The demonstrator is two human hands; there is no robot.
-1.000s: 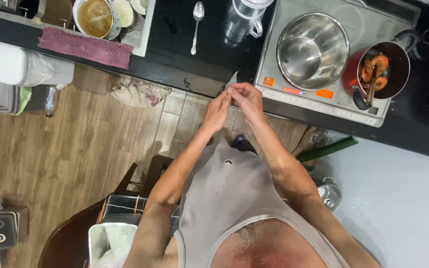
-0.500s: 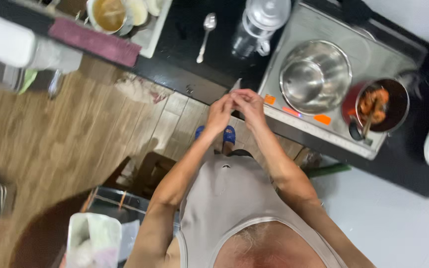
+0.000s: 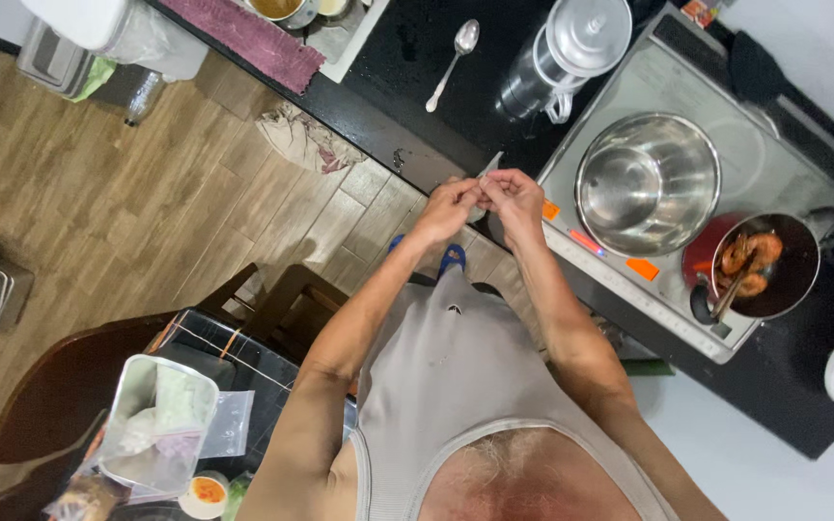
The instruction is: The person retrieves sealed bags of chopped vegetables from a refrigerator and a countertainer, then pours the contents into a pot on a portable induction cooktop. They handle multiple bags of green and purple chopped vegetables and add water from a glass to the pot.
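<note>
both hands have stayed together just left of the steel pot (image 3: 647, 183): left hand (image 3: 448, 206) and right hand (image 3: 512, 198) closed, pinching a knife (image 3: 487, 166), work unchanged.

Left hand (image 3: 448, 205): raised before the chest at the counter's edge, fingers pinched on a small knife (image 3: 487, 166), touching the right hand.
Right hand (image 3: 514, 196): fingertips meeting the left; what they grip is too small to tell.
Counter (image 3: 407, 58): black, glossy.
Spoon (image 3: 454, 60): metal, lying on the counter.
Jug (image 3: 571, 48): clear, metal lid, beside the cooktop.
Cooktop (image 3: 784, 154): pale, flat.
Bowl (image 3: 647, 183): steel, on the cooktop.
Pan (image 3: 763, 268): dark, holding cooked shrimp (image 3: 750, 260), just beside the bowl.
Cloth (image 3: 243, 37): purple, at the counter's far edge.
Floor (image 3: 98, 203): wood planks.
Container (image 3: 158, 425): clear plastic, below the left elbow.
</note>
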